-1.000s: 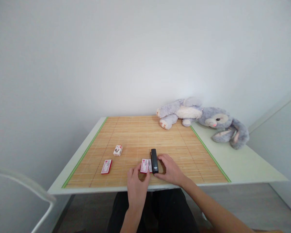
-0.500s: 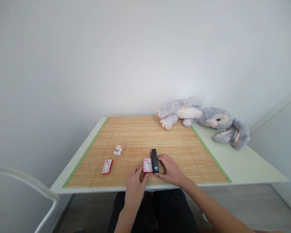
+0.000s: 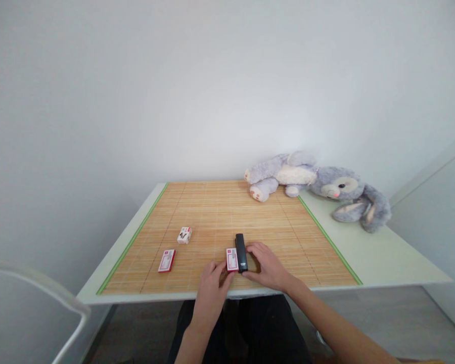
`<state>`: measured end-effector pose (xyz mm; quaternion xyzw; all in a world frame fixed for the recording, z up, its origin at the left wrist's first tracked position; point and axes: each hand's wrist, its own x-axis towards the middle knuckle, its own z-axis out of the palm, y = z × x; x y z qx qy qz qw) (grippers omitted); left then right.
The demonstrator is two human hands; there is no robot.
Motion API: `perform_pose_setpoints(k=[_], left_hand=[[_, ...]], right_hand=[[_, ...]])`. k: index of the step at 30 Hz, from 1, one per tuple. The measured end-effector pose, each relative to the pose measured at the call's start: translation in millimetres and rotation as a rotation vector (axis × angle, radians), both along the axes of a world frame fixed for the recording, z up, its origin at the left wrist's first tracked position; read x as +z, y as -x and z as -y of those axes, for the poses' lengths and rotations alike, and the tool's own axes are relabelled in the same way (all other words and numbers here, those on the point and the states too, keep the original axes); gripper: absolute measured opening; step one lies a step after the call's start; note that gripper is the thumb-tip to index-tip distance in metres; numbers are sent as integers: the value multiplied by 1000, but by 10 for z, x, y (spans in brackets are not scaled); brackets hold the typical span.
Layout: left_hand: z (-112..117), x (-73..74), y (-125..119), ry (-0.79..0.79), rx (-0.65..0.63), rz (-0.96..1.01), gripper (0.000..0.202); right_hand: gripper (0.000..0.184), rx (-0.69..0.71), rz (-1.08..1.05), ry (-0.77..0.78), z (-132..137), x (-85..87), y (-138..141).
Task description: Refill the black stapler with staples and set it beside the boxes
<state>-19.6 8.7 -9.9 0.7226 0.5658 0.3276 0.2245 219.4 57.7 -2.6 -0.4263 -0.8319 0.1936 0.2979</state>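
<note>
A black stapler (image 3: 241, 252) lies lengthwise near the front of a bamboo mat (image 3: 220, 212). A small red-and-white box (image 3: 232, 259) lies flat against the stapler's left side. My left hand (image 3: 211, 290) reaches over the front table edge, and its thumb and fingers pinch the near end of that box. My right hand (image 3: 267, 267) lies on the mat just right of the stapler, with its fingers curled against the stapler's right side and its thumb at the near end.
A second red-and-white box (image 3: 167, 260) lies flat at the mat's front left. A small opened box (image 3: 184, 235) lies behind it. A grey plush rabbit (image 3: 318, 187) sprawls across the back right of the pale table (image 3: 364, 253). A white chair rail (image 3: 41, 298) curves at lower left.
My left hand has slid the small box to the right until it lies against the stapler. My right hand has stayed by the stapler.
</note>
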Motion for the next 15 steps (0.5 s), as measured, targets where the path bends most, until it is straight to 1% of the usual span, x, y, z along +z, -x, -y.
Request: perform_pose_setpoints(k=[6,8,10,11,13,15], left_hand=[[-10,9,41,41,-34,-19,33],[-11,7,106,47,-46,-16,39],[-5,20,236,35,-13,-20,48],[-1,37,326,15,30,-30,50],[9,94,543,-51,176,-74,48],[13,164,774,-141,405,-155,43]], right_hand=[[53,-11,-5,9,-2,4,9],[54,-17,-8,7,4,8,13],[54,-27,-11,7,12,13,16],[54,-29,-10,9,16,16,17],[55,-29,-8,13,20,22,18],[56,-26,-5,15,20,25,19]])
